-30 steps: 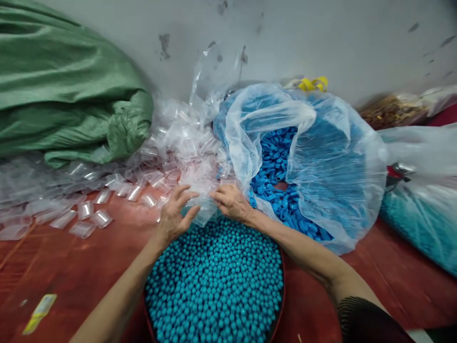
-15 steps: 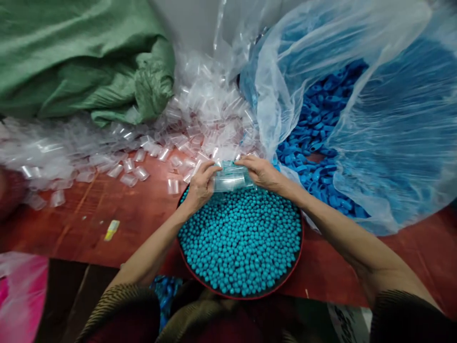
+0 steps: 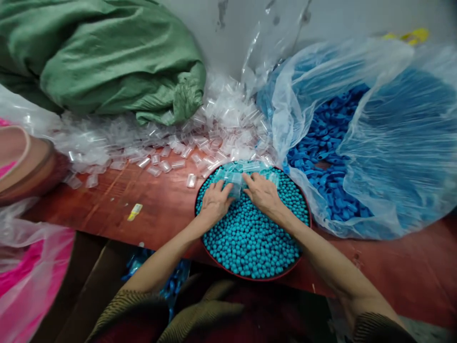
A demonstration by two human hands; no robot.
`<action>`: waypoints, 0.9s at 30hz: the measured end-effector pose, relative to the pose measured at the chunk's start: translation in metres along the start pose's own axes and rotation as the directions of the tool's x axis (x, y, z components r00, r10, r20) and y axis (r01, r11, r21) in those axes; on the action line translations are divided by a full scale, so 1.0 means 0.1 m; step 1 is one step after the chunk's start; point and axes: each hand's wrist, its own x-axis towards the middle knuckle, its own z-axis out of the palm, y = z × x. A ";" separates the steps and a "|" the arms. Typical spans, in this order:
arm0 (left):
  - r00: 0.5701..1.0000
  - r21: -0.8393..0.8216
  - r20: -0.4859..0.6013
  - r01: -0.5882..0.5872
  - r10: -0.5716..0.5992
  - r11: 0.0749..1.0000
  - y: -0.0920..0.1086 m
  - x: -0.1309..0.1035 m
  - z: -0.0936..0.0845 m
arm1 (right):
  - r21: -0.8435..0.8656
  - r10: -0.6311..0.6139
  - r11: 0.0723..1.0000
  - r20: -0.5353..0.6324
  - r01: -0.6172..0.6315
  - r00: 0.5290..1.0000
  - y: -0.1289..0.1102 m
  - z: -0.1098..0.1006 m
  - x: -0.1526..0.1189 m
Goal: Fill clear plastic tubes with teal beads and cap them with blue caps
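Note:
A round red-rimmed tray [image 3: 310, 216] full of small turquoise beads [image 3: 255, 238] sits at the table's front edge. Over its far half, my left hand [image 3: 216, 200] and my right hand [image 3: 263, 193] face each other with bent fingers. Between their fingertips are short clear plastic tubes [image 3: 233, 185], low over the beads; both hands grip them from the sides. More clear tubes lie on the beads by the tray's far rim and just right of my right hand. Whether beads are inside the tubes is too small to tell.
A heap of clear tubes [image 3: 228, 114] spreads behind the tray, under a green cloth sack [image 3: 121, 62]. At right, a translucent bag [image 3: 403, 138] spills blue plastic pieces [image 3: 328, 138]. A bowl [image 3: 32, 166] and a bag of pink pieces [image 3: 43, 271] are at left. A yellow-white scrap [image 3: 134, 212] lies on the red table [image 3: 160, 200].
Both hands have come nearer to me and lower, from the tray's far rim to over the beads. Some clear tubes now lie loose on the beads. The view has shifted left.

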 end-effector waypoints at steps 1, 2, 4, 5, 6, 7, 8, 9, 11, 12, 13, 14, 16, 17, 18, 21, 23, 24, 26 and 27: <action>0.999 0.048 0.050 -0.013 0.011 0.999 0.02 0.02 0.00 | 0.000 0.014 1.000 0.013 -0.014 1.000 -0.01 0.04 0.00; 0.996 0.082 0.084 -0.023 0.016 0.996 0.04 0.02 -0.01 | 0.011 0.027 1.000 0.016 -0.027 1.000 -0.01 0.07 -0.01; 0.997 0.119 0.071 -0.005 -0.003 0.993 0.08 0.00 -0.04 | 0.043 0.049 0.998 0.006 -0.049 0.999 0.01 0.11 -0.02; 0.999 0.136 0.029 0.016 -0.020 0.991 0.10 -0.01 -0.05 | 0.055 0.052 0.997 -0.007 -0.052 0.999 0.03 0.10 -0.03; 0.999 0.157 -0.027 0.035 -0.031 0.987 0.12 -0.02 -0.07 | 0.062 0.047 0.997 -0.025 -0.046 0.999 0.04 0.08 -0.05; 0.996 0.185 -0.085 0.042 -0.027 0.982 0.14 -0.02 -0.09 | 0.064 0.033 0.998 -0.046 -0.030 0.998 0.04 0.05 -0.06; 0.991 0.217 -0.133 0.030 -0.001 0.976 0.17 -0.01 -0.12 | 0.061 0.007 0.998 -0.067 -0.003 0.998 0.04 0.01 -0.08; 0.986 0.249 -0.160 -0.005 0.046 0.968 0.19 0.02 -0.15 | 0.052 -0.030 0.998 -0.085 0.034 0.996 0.04 -0.05 -0.11; 0.980 0.278 -0.128 -0.113 0.154 0.954 0.22 0.09 -0.24 | 0.012 -0.113 0.993 -0.113 0.115 0.987 0.03 -0.17 -0.17; 0.978 0.265 -0.081 -0.166 0.193 0.950 0.23 0.13 -0.27 | -0.014 -0.147 0.989 -0.124 0.147 0.981 0.03 -0.23 -0.20; 0.974 0.231 -0.025 -0.214 0.225 0.949 0.24 0.16 -0.31 | -0.039 -0.172 0.985 -0.136 0.168 0.976 0.03 -0.28 -0.24; 0.967 0.181 0.028 -0.252 0.252 0.951 0.24 0.17 -0.34 | -0.060 -0.187 0.982 -0.147 0.180 0.971 0.03 -0.33 -0.27; 0.956 0.068 0.096 -0.284 0.277 0.956 0.26 0.15 -0.37 | -0.068 -0.202 0.979 -0.145 0.194 0.969 0.04 -0.39 -0.34; 0.957 0.029 0.112 -0.273 0.269 0.961 0.27 0.13 -0.38 | -0.056 -0.205 0.978 -0.129 0.200 0.970 0.04 -0.41 -0.36; 0.963 0.010 0.121 -0.246 0.243 0.969 0.28 0.10 -0.39 | -0.040 -0.202 0.979 -0.108 0.199 0.973 0.03 -0.42 -0.38; 0.982 -0.010 0.123 -0.146 0.146 0.989 0.31 0.03 -0.42 | 0.039 -0.153 0.987 -0.097 0.157 0.983 -0.01 -0.43 -0.41; 0.976 -0.130 0.144 -0.146 0.165 0.981 0.29 0.03 -0.45 | 0.165 -0.092 0.980 -0.137 0.114 0.986 -0.03 -0.43 -0.41; 0.965 -0.242 0.171 -0.156 0.200 0.958 0.27 0.03 -0.47 | 0.268 -0.065 0.958 -0.136 0.100 0.989 -0.03 -0.44 -0.40; 0.929 -0.508 0.245 -0.121 0.277 0.853 0.22 0.03 -0.47 | 0.531 -0.045 0.846 -0.027 0.052 0.999 -0.02 -0.44 -0.38; 0.910 -0.623 0.286 -0.062 0.301 0.779 0.20 0.01 -0.47 | 0.657 -0.056 0.754 0.066 -0.001 0.996 -0.01 -0.44 -0.37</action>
